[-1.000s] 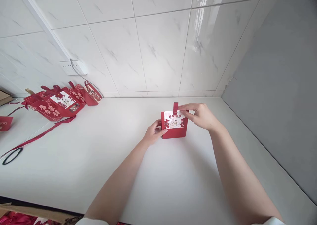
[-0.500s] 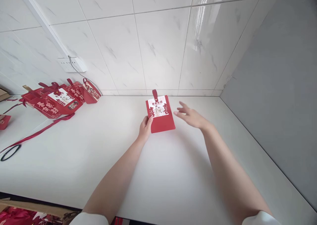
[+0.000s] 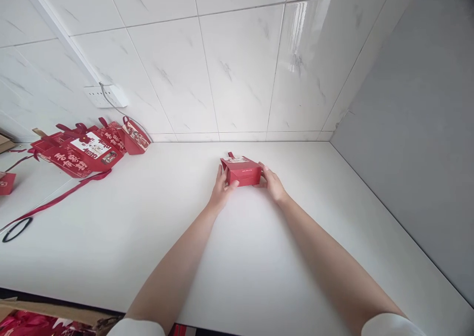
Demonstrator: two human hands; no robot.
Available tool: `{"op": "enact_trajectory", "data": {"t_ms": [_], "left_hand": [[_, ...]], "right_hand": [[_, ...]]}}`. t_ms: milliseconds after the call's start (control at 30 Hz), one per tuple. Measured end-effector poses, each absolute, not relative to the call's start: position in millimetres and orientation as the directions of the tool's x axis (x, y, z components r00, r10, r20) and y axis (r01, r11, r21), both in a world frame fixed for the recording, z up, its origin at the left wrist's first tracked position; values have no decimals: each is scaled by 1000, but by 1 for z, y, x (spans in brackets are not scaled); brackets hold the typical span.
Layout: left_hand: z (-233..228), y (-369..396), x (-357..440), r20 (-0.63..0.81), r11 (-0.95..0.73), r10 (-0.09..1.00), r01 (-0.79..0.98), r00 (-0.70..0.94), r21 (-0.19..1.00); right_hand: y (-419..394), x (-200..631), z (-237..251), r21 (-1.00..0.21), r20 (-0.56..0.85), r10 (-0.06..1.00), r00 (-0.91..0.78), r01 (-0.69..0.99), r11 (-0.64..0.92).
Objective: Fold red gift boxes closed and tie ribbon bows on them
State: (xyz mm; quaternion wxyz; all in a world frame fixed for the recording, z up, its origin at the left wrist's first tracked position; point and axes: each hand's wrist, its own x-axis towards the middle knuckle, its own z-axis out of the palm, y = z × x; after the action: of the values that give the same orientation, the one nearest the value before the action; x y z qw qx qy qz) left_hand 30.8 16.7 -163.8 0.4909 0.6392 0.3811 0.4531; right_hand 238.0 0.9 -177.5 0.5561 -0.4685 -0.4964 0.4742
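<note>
A red gift box (image 3: 242, 170) with a ribbon loop at its far end is held over the white table (image 3: 244, 257). It is tipped back so that its bottom faces me and its printed white front shows only as a narrow strip. My left hand (image 3: 221, 188) grips the left side, with the thumb at the lower left corner. On the right side, my right hand (image 3: 273, 182) is closed against the box, some of its fingers hidden behind or under it.
Several red gift boxes (image 3: 79, 153) with ribbon loops stand at the back left. A long red ribbon (image 3: 59, 198) and a black ring (image 3: 17, 230) lie on the left. A tiled wall (image 3: 240, 74) rises behind, a grey panel (image 3: 418, 129) on the right.
The box has tilted back, turning its bottom towards me. My right hand has moved left from open air onto the box's right side. My left hand still holds it.
</note>
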Motion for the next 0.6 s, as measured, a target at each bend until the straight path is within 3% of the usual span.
{"op": "enact_trajectory", "data": {"t_ms": [133, 300, 400, 500, 600], "left_hand": [[-166, 19, 33, 248, -272, 941, 80, 233, 959], [-167, 23, 31, 220, -215, 975, 107, -39, 971], [-165, 21, 30, 193, -192, 979, 19, -73, 981], [-164, 22, 30, 157, -162, 984, -61, -80, 985], [-166, 25, 29, 117, -136, 982, -122, -150, 983]], "right_hand": [[-2, 229, -178, -952, 257, 966, 36, 184, 246], [-1, 227, -180, -903, 344, 927, 149, 323, 283], [-5, 227, -176, -860, 398, 903, 162, 409, 306], [-10, 227, -170, -841, 408, 902, 139, 441, 313], [-12, 226, -166, -854, 363, 932, 10, 404, 329]]}}
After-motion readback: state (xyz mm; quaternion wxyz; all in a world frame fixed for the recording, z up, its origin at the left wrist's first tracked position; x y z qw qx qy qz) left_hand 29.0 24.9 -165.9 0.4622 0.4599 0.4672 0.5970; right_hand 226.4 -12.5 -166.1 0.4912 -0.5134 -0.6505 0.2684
